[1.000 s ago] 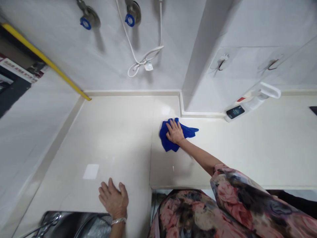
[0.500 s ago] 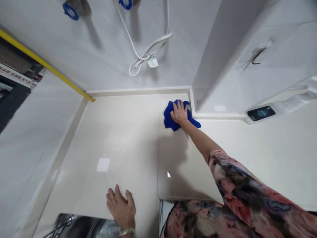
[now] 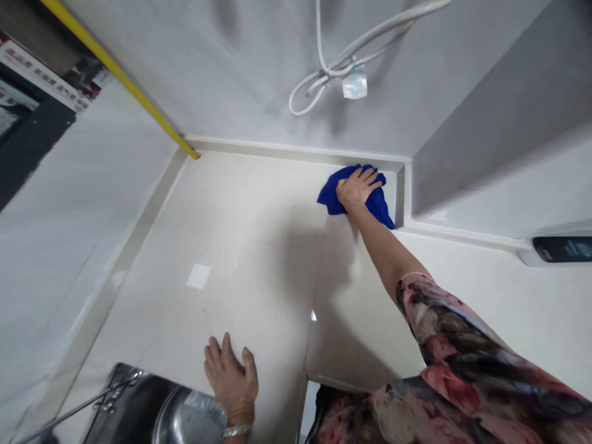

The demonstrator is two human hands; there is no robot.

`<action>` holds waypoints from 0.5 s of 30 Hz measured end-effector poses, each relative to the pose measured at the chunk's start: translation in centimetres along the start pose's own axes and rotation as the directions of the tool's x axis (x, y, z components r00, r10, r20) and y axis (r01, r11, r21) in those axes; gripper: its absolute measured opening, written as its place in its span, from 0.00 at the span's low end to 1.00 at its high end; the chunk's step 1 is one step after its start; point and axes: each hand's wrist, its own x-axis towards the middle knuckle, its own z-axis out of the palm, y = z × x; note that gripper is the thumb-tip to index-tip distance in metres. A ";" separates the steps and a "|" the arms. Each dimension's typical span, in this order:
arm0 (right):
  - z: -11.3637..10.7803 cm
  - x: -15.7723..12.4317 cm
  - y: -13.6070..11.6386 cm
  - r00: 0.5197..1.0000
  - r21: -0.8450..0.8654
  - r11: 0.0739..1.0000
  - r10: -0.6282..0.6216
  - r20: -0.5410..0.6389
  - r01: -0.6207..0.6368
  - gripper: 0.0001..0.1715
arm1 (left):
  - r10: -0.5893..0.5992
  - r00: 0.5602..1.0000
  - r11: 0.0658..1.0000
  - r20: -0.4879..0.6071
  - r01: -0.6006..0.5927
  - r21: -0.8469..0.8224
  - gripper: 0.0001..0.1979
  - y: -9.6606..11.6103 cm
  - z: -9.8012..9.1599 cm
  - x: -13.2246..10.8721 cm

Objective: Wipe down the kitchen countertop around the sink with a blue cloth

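Note:
My right hand (image 3: 357, 187) presses down on a blue cloth (image 3: 380, 208), fingers spread over its top. The cloth lies crumpled on the cream countertop (image 3: 240, 222), close to the raised back edging and the inner corner. Part of it is hidden beneath the palm. Lower down, my left hand (image 3: 234, 379) rests flat on the countertop with its fingers apart and nothing in it. Just left of that wrist is a dark sink (image 3: 139, 401) with a shiny metal pot (image 3: 189, 419) in it.
A yellow pipe (image 3: 124, 80) meets the countertop at the back left corner. Knotted white cable (image 3: 319, 80) hangs on the back wall. At the right, a wall section (image 3: 490, 148) juts out, and a white bottle with a dark label (image 3: 564, 248) stands beside it.
The camera view has shifted. My right hand has slid the blue cloth left along the back edging, away from the corner. My left hand stays on the countertop.

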 end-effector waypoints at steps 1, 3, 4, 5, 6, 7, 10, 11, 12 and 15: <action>0.5 -0.4 -1.3 0.998 0.012 0.998 -0.058 0.001 0.058 0.39 | -0.002 1.000 1.000 0.008 0.002 -0.002 0.33 0.0 0.0 0.0; 1.3 -1.8 -3.9 0.972 0.049 0.971 -0.234 0.013 0.233 0.39 | -0.004 1.000 1.000 0.015 0.004 0.001 0.33 0.1 -0.1 -0.1; 1.5 -2.7 -5.3 0.942 0.072 0.941 -0.334 0.026 0.331 0.39 | -0.003 1.000 1.000 0.015 0.003 0.004 0.33 0.1 -0.2 -0.1; 1.7 -3.9 -6.5 0.904 0.094 0.902 -0.426 0.042 0.421 0.39 | -0.002 1.000 1.000 0.013 0.002 0.008 0.32 0.1 -0.2 -0.1; 1.7 -5.3 -7.7 0.861 0.117 0.859 -0.506 0.054 0.498 0.39 | 0.000 1.000 1.000 0.010 0.000 0.010 0.32 0.1 -0.1 -0.1; 1.7 -6.9 -8.7 0.817 0.139 0.815 -0.574 0.061 0.562 0.39 | 0.001 1.000 1.000 0.005 -0.001 0.012 0.31 0.1 -0.1 -0.1; 1.2 -12.6 -10.6 0.685 0.203 0.682 -0.726 0.065 0.703 0.38 | -0.004 1.000 1.000 -0.013 0.004 0.006 0.30 0.0 0.1 -0.2; 1.0 -14.7 -10.8 0.638 0.223 0.634 -0.768 0.064 0.741 0.38 | -0.007 1.000 1.000 -0.020 0.007 0.001 0.30 0.0 0.2 -0.2; 0.7 -16.7 -10.8 0.591 0.242 0.587 -0.804 0.064 0.773 0.38 | -0.011 1.000 1.000 -0.025 0.011 -0.004 0.30 0.0 0.3 -0.2; 0.0 -23.0 -9.9 0.456 0.296 0.455 -0.887 0.069 0.840 0.38 | -0.029 0.999 0.999 -0.036 0.028 -0.019 0.30 0.0 0.5 -0.1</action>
